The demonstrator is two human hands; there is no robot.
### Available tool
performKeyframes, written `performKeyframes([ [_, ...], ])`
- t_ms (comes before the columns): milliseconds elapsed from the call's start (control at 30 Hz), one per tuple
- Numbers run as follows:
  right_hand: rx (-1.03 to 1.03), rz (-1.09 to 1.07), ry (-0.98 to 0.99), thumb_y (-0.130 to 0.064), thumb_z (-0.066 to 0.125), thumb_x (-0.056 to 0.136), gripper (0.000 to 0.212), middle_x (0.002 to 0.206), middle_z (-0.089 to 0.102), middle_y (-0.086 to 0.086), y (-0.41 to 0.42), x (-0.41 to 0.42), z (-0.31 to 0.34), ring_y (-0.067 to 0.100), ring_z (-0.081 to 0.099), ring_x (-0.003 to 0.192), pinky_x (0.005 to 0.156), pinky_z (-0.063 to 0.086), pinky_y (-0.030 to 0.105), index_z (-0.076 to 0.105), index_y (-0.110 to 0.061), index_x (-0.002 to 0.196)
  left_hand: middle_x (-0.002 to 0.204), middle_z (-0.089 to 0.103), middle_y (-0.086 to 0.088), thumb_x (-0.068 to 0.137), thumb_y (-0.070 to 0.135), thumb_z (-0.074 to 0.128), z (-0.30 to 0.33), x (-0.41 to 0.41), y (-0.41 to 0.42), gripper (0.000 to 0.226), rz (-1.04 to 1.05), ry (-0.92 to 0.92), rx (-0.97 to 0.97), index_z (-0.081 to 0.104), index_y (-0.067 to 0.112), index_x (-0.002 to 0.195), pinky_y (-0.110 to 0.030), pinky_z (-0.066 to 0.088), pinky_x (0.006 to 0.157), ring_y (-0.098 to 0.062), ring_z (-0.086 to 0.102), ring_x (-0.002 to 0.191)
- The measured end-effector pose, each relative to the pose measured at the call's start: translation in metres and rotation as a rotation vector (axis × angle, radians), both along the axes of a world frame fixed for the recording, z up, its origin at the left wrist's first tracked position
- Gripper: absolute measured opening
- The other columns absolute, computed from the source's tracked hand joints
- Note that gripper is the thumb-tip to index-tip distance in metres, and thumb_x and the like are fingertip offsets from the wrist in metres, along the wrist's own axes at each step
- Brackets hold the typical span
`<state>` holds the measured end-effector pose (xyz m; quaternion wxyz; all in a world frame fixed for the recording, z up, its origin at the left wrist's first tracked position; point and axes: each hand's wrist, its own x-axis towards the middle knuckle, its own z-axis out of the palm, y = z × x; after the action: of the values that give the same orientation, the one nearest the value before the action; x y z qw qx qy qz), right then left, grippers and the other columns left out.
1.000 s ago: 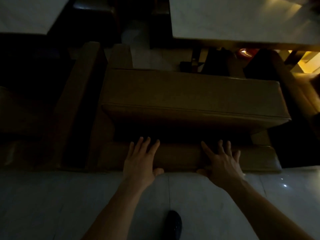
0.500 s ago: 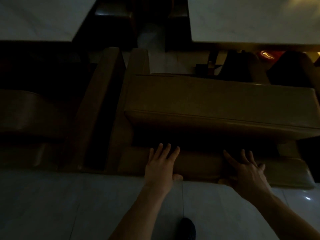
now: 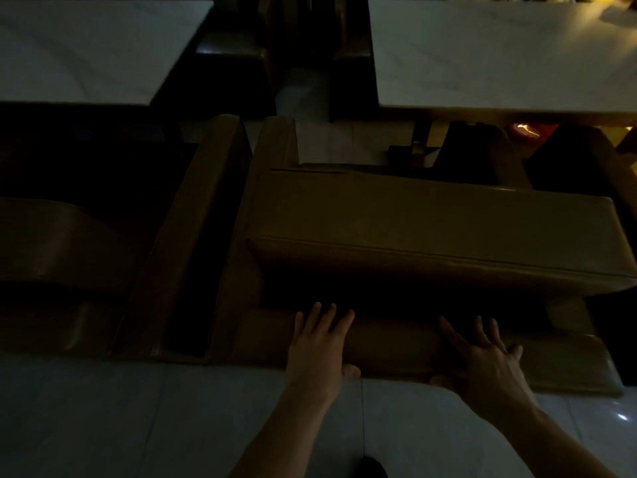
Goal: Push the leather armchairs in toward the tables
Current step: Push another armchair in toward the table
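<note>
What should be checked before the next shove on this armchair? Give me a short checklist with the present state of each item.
1. Left hand flat on the armchair's backrest top, fingers straight: ok.
2. Right hand flat on the same backrest top: ok.
3. Armchair faces the right table: ok, the seat cushion points at its near edge.
4. Floor gap ahead of the seat is free for travel: cannot tell, dark shapes sit under the table.
5. Clearance to the neighbouring armchair on the left: ok, a dark gap separates them.
6. Foot placed behind the chair: cannot tell, only a tip shows.
</note>
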<state>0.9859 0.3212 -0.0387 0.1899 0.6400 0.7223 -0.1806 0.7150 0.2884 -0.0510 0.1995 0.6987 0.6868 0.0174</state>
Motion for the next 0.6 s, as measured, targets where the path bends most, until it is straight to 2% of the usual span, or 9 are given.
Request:
performKeyframes([
  [233,0.004,0.014,-0.028,-0.082,0.045,0.078,0.102,0.163,-0.013,0.015,-0.001,-0.003,0.002,0.043,-0.014,0.147,0.114,0.014,0.069,-0.028,-0.046,0.141,0.164,0.013,0.006,0.078,0.055,0.072,0.001,0.001,0.002,0.097,0.023,0.008,-0.027,0.013,0.041,0.153,-0.045,-0.005,0.121,-0.022,-0.001,0.150],
  [367,-0.048,0.008,-0.040,-0.079,0.047,0.080,0.102,0.163,-0.014,0.015,0.002,-0.006,0.008,0.043,-0.016,0.147,0.114,0.014,0.070,-0.019,-0.044,0.149,0.163,0.014,0.007,0.078,0.053,0.073,0.005,0.004,0.003,0.095,0.044,0.020,-0.053,0.015,0.042,0.152,-0.044,-0.005,0.121,-0.020,0.001,0.150],
  [600,-0.098,0.001,-0.054,-0.079,0.051,0.078,0.106,0.162,-0.016,0.017,0.005,-0.009,0.012,0.046,-0.015,0.146,0.113,0.012,0.071,-0.020,-0.044,0.149,0.162,0.016,0.008,0.077,0.050,0.075,0.014,0.012,0.006,0.094,0.086,0.059,-0.110,0.018,0.043,0.151,-0.045,-0.004,0.121,-0.020,0.001,0.150],
])
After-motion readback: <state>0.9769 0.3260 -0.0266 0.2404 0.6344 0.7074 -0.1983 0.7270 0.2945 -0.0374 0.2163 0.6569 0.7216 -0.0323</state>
